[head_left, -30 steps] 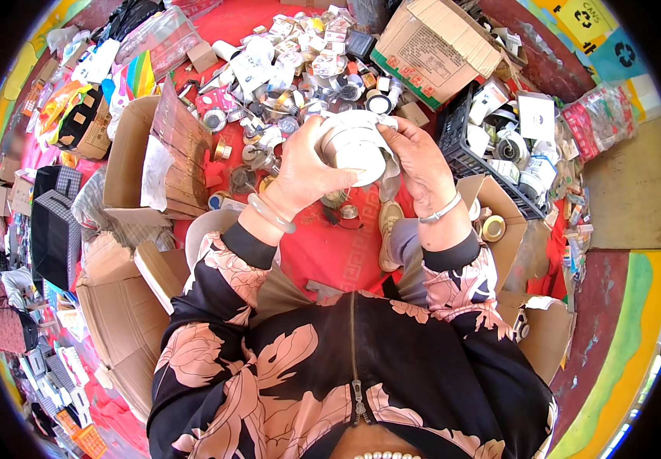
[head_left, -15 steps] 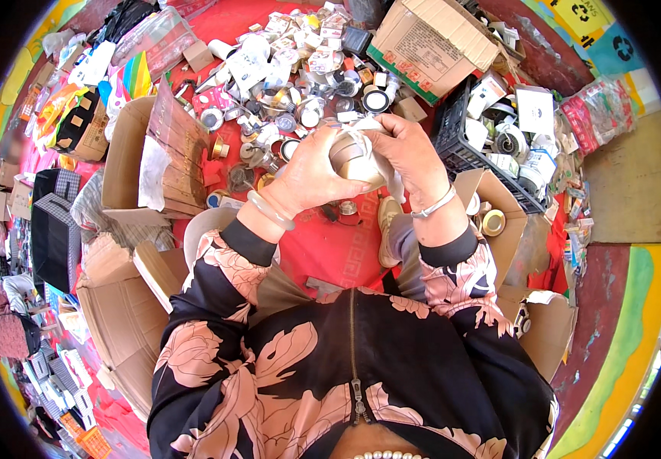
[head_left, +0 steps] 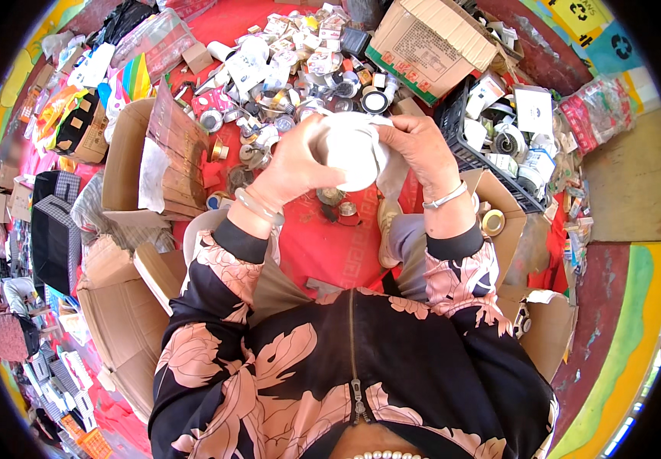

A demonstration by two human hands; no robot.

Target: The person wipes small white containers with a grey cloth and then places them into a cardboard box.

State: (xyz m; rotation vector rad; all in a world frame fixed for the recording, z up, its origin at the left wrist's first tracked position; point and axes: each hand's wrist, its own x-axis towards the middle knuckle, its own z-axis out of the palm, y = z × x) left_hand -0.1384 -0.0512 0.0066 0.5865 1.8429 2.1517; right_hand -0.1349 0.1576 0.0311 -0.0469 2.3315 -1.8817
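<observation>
My left hand [head_left: 300,162] grips a round white object [head_left: 352,157], its thumb and fingers clasping the left side. The lit surface is overexposed, so its exact kind is hard to make out. My right hand [head_left: 423,153] pinches a thin white cloth or wrapping [head_left: 394,177] against the object's right edge, and the loose end hangs below the fingers. Both hands are held up over a heap of small lamp fittings and little boxes [head_left: 300,69] on the red floor covering [head_left: 307,237].
An open carton [head_left: 128,164] stands to the left, with another carton [head_left: 120,306] nearer me. On the right are a black crate [head_left: 460,149] full of fittings, a carton [head_left: 510,237] holding round parts, and a tilted carton [head_left: 430,50] behind. My shoe [head_left: 388,229] is below my hands.
The round object has turned: its white surface now shows where a hollow, silvery-beige side was. My right hand has shifted slightly right, and the white cloth or wrapping hangs more visibly.
</observation>
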